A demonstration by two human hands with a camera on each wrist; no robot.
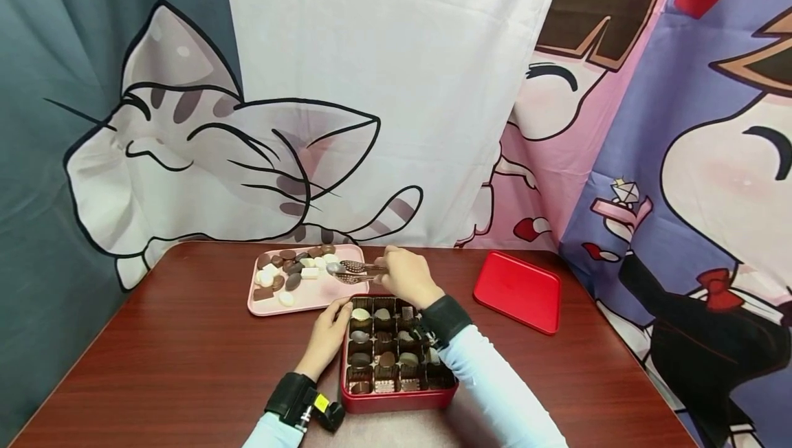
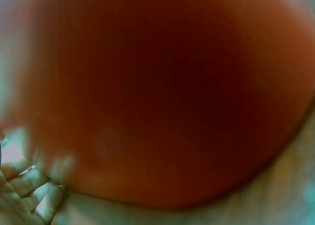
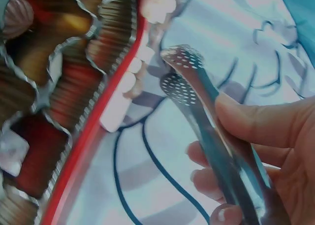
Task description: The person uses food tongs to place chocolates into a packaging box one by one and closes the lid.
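Note:
My right hand point(image 1: 408, 276) grips a pair of metal tongs point(image 3: 224, 151) with perforated heads. In the head view the tongs reach left over the right part of a pink tray point(image 1: 328, 300); a small greyish rounded shape point(image 1: 335, 268) shows at their tips. Assorted chocolates point(image 1: 293, 280), brown, dark and white, lie mostly on the tray's left and back parts. My left hand point(image 1: 326, 338) holds the left side of a red box point(image 1: 396, 403) near its far corner. Chocolates point(image 1: 386, 359) sit in the box's divided insert. In the left wrist view, the blurred red box wall point(image 2: 162, 112) fills most of the picture.
A red lid point(image 1: 518, 291) lies on the brown table point(image 1: 204, 359) to the right. Behind the table's back edge hangs a curtain point(image 1: 396, 91) printed with cartoon figures. My right forearm point(image 1: 495, 379) crosses the box's right side and covers part of it.

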